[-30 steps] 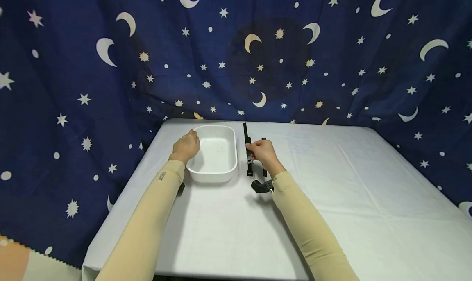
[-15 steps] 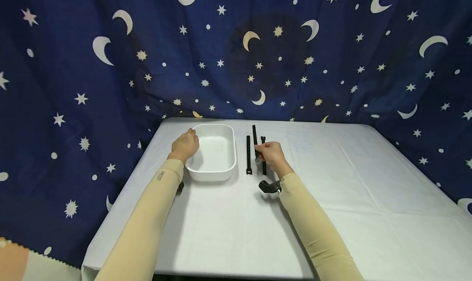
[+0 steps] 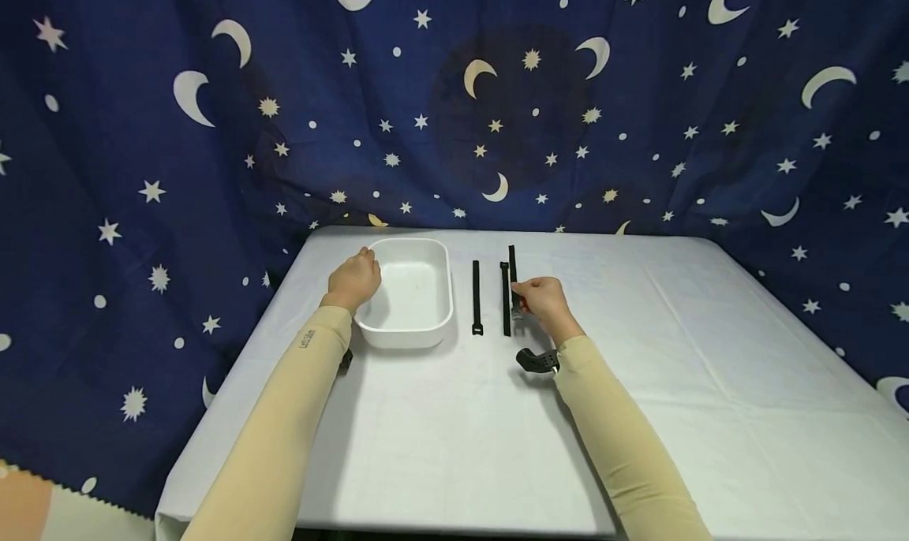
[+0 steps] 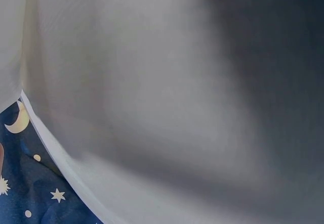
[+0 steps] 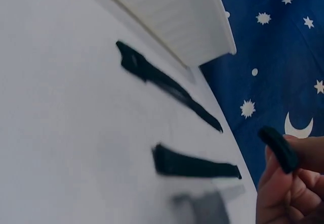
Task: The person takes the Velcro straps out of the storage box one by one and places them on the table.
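Observation:
A white rectangular plastic tub (image 3: 405,339) sits on the table at left of centre. My left hand (image 3: 355,279) grips its left rim, though the finger undersides are hidden. In the left wrist view a blurred pale surface fills most of the picture. My right hand (image 3: 543,298) pinches a black hook-and-loop cable strap (image 3: 513,266) between thumb and fingers, just off the table. Left of it lie two similar straps: a nearer one (image 3: 506,300) and one closer to the tub (image 3: 476,292). The right wrist view shows the held strap's end (image 5: 280,149) beyond the fingertips.
A white cloth (image 3: 454,446) covers the table. Behind it hangs a dark blue curtain (image 3: 426,83) with moons and stars. A black wrist-worn device (image 3: 537,360) juts out below the right wrist, close over the cloth.
My right hand has moved rightward with the pinched strap, from over the leftmost strap to the right side of the middle one. My left hand stays on the tub's rim.

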Demonstrator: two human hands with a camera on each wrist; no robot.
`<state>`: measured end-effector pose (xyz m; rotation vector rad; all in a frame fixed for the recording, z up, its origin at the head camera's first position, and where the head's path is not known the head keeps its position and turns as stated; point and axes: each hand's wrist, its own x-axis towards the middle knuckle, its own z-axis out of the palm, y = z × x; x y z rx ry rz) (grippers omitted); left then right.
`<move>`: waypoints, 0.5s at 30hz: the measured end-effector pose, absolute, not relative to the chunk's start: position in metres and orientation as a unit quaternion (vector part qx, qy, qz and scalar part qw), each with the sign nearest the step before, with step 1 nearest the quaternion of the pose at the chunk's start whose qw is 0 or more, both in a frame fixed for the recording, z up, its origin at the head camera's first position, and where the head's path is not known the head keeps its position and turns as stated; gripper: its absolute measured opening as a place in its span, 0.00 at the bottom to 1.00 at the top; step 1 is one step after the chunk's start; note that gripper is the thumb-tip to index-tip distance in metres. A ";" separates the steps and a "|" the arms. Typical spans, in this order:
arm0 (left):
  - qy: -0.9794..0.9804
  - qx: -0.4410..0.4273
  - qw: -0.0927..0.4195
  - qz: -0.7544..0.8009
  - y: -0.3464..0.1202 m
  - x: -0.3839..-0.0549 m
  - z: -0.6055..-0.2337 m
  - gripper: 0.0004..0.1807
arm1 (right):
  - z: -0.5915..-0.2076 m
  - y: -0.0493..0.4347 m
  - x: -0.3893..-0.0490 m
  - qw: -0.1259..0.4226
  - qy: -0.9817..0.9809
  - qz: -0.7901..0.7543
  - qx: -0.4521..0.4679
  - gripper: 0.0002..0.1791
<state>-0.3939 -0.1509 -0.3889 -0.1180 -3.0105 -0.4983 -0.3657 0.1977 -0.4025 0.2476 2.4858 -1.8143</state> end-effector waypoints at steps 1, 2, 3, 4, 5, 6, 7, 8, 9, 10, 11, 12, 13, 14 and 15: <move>-0.985 -0.038 0.044 -0.164 -0.151 -0.394 -0.389 0.29 | -0.404 0.200 -0.366 0.028 0.805 -0.587 0.082 0.13; -0.985 -0.038 0.044 -0.163 -0.151 -0.394 -0.389 0.29 | -0.405 0.202 -0.366 0.028 0.805 -0.587 0.084 0.13; -0.985 -0.038 0.044 -0.163 -0.151 -0.394 -0.389 0.29 | -0.406 0.204 -0.366 0.029 0.806 -0.585 0.085 0.13; -0.985 -0.039 0.044 -0.163 -0.151 -0.394 -0.389 0.29 | -0.408 0.206 -0.367 0.030 0.806 -0.585 0.086 0.12; -0.985 -0.039 0.044 -0.164 -0.151 -0.394 -0.389 0.29 | -0.409 0.208 -0.367 0.030 0.806 -0.584 0.089 0.12; -0.985 -0.038 0.043 -0.165 -0.151 -0.394 -0.389 0.29 | -0.411 0.210 -0.368 0.029 0.806 -0.584 0.092 0.12; -0.985 -0.038 0.042 -0.166 -0.151 -0.394 -0.389 0.29 | -0.413 0.212 -0.368 0.029 0.808 -0.582 0.093 0.12; -0.984 -0.039 0.041 -0.166 -0.151 -0.394 -0.389 0.29 | -0.415 0.214 -0.369 0.029 0.809 -0.579 0.095 0.12; -0.984 -0.039 0.040 -0.167 -0.151 -0.394 -0.389 0.29 | -0.416 0.216 -0.369 0.028 0.811 -0.577 0.097 0.12; -0.984 -0.039 0.040 -0.167 -0.151 -0.394 -0.390 0.29 | -0.418 0.218 -0.369 0.028 0.812 -0.574 0.099 0.12; -0.984 -0.039 0.040 -0.167 -0.151 -0.394 -0.390 0.29 | -0.419 0.220 -0.369 0.028 0.814 -0.572 0.101 0.12; -0.984 -0.039 0.039 -0.167 -0.151 -0.394 -0.390 0.29 | -0.420 0.221 -0.369 0.027 0.815 -0.570 0.102 0.12; -0.985 -0.039 0.039 -0.166 -0.151 -0.394 -0.389 0.29 | -0.420 0.223 -0.369 0.027 0.816 -0.567 0.104 0.12; -0.985 -0.038 0.039 -0.165 -0.151 -0.394 -0.389 0.29 | -0.420 0.224 -0.369 0.027 0.817 -0.566 0.106 0.12; -0.985 -0.038 0.038 -0.165 -0.151 -0.393 -0.388 0.29 | -0.420 0.225 -0.369 0.027 0.818 -0.564 0.106 0.12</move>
